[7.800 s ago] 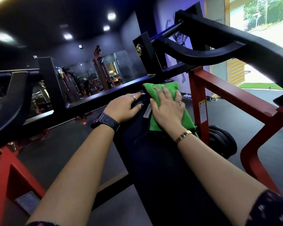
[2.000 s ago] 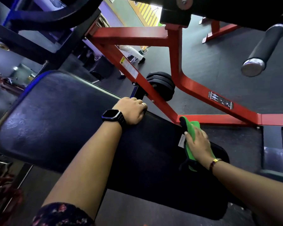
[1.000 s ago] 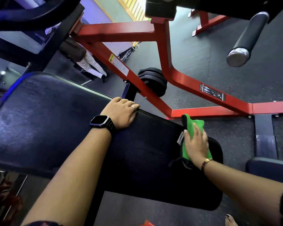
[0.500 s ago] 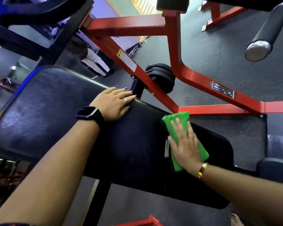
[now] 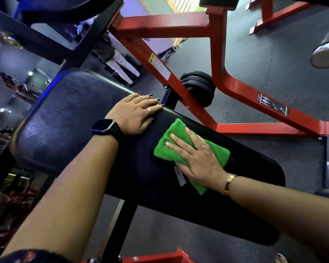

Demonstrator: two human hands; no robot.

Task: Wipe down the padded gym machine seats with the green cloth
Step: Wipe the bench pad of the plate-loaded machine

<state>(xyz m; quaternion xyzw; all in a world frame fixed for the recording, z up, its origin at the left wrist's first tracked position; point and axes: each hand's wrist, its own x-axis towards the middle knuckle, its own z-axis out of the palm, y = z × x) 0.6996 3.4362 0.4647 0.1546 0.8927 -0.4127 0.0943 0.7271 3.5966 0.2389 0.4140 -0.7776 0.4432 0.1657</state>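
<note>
We press our right hand [image 5: 199,160], fingers spread flat, on the cloth [image 5: 180,147] at frame centre, gripping nothing. Our left hand [image 5: 135,112] lies flat and open on the pad [image 5: 65,120], just upper left of the cloth.

Single head view, wide-angle, tilted. Looks forward and down from close above the pad [image 5: 68,118]; frame [image 5: 234,90] and floor [image 5: 273,59] lie beyond the fingers [image 5: 150,103]. No second view.

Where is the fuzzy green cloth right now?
The fuzzy green cloth lies flat on the black padded seat, centre-right in the head view, pressed under the right hand, just right of the left hand.
</note>
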